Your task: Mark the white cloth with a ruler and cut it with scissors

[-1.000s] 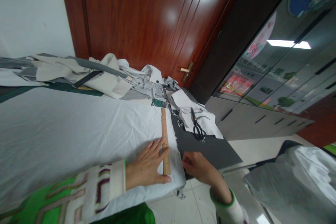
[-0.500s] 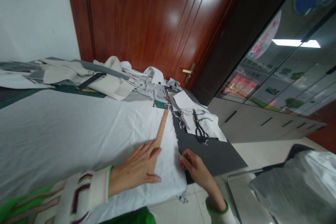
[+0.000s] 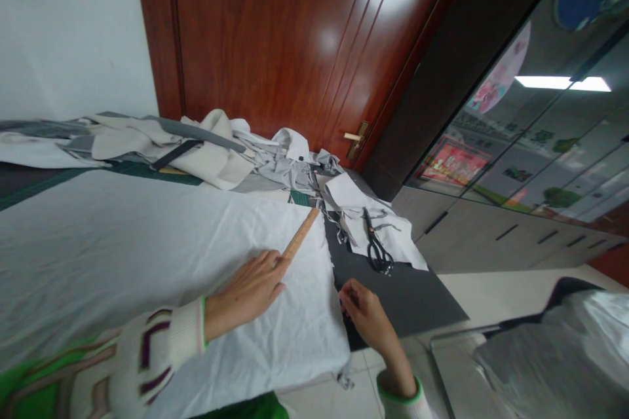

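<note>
White cloth [image 3: 162, 236] lies spread over the table. On it a wooden ruler [image 3: 301, 236] slants toward the far right corner. My left hand [image 3: 250, 288] grips the ruler's near end, and its fingers cover that end. Just beyond the cloth's right edge is my right hand [image 3: 362, 311], with its fingers curled together. Whatever those fingers hold, if anything, is hidden. Black-handled scissors [image 3: 377, 252] rest on pale fabric pieces [image 3: 354, 200], farther off than my right hand.
Heaped grey and cream fabric [image 3: 216, 150] runs along the table's far side, before a brown wooden door [image 3: 260, 33]. The dark table top [image 3: 407, 298] shows on the right. A glass-fronted cabinet [image 3: 521, 144] and a chair with grey cloth [image 3: 545, 340] stand to the right.
My left hand has closed on the ruler and shifted left and away from me. The ruler's near end has swung left, so it lies more slanted. My right hand has hardly moved.
</note>
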`<state>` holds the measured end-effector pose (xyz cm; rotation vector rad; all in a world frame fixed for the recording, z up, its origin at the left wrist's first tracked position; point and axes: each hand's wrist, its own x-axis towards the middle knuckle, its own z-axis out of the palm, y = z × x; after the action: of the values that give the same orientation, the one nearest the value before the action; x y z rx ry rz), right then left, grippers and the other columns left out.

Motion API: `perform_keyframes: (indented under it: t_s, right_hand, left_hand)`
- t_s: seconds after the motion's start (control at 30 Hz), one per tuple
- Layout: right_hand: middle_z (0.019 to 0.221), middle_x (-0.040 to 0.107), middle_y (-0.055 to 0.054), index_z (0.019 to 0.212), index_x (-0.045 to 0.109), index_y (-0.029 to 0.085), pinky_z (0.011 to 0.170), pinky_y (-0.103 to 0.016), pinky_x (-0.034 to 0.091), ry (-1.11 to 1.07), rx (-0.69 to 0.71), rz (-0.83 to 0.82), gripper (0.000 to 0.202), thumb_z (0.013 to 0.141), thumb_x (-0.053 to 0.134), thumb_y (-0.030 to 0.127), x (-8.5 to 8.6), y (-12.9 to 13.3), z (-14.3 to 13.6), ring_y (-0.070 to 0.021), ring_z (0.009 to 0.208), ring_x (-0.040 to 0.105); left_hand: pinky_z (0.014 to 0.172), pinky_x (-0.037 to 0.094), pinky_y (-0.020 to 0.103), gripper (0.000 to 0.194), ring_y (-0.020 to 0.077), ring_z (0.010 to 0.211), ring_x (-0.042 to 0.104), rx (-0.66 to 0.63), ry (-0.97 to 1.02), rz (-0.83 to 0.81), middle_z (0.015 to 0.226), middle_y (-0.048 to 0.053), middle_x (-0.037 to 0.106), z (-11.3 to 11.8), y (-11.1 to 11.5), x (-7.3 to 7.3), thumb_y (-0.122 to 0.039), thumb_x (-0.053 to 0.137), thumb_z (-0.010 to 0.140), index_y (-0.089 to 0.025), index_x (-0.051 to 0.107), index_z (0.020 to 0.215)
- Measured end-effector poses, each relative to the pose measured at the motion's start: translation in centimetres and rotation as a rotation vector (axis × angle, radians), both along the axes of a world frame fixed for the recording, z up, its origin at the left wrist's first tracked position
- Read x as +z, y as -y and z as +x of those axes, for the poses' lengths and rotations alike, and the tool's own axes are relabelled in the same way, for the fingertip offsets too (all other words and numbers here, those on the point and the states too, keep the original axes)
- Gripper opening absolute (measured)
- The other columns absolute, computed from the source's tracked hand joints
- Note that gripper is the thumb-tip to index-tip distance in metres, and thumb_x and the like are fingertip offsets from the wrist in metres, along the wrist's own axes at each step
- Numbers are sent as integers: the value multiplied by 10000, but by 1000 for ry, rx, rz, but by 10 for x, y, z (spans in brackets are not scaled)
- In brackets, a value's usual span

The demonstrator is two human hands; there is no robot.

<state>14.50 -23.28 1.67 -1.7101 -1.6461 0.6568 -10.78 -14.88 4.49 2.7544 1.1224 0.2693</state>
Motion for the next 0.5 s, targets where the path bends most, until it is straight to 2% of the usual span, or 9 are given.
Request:
perform_keyframes:
  t_s: [0.1, 0.23, 0.33, 0.5]
  right_hand:
    - [629, 560, 7, 743, 479, 239, 598, -287, 403, 16, -32, 16, 204, 890, 448, 376, 0, -4, -1, -176, 596, 560]
    - [631, 577, 0, 741, 488, 238, 602, -285, 411, 23, -68, 31, 206, 884, 464, 386, -2, -9, 1, -183, 610, 588]
    - [621, 576, 1, 739, 496, 237, 586, -283, 407, 20, -81, 43, 222, 883, 473, 405, -4, -13, 3, -183, 596, 585]
    - [616, 584, 4, 748, 509, 233, 587, -283, 412, 5, -84, 65, 237, 889, 485, 421, -7, -17, 4, -181, 589, 581]
  left_hand:
    - [924, 496, 426, 355, 295, 1091, 571, 62, -27, -24, 1173, 148, 583, 6, -8, 2, -136, 434, 918, -141, 519, 1262]
    - [888, 502, 457, 279, 334, 1057, 609, 154, -67, -74, 1150, 184, 612, 10, -18, 7, -179, 475, 886, -107, 553, 1145]
    - [914, 488, 412, 270, 313, 1079, 627, 165, -81, -120, 1126, 157, 657, 10, -24, 10, -182, 503, 865, -129, 555, 1125]
    - [851, 481, 343, 229, 277, 1011, 665, 160, -66, -181, 1071, 135, 696, 7, -34, 13, -147, 491, 851, -144, 575, 1064]
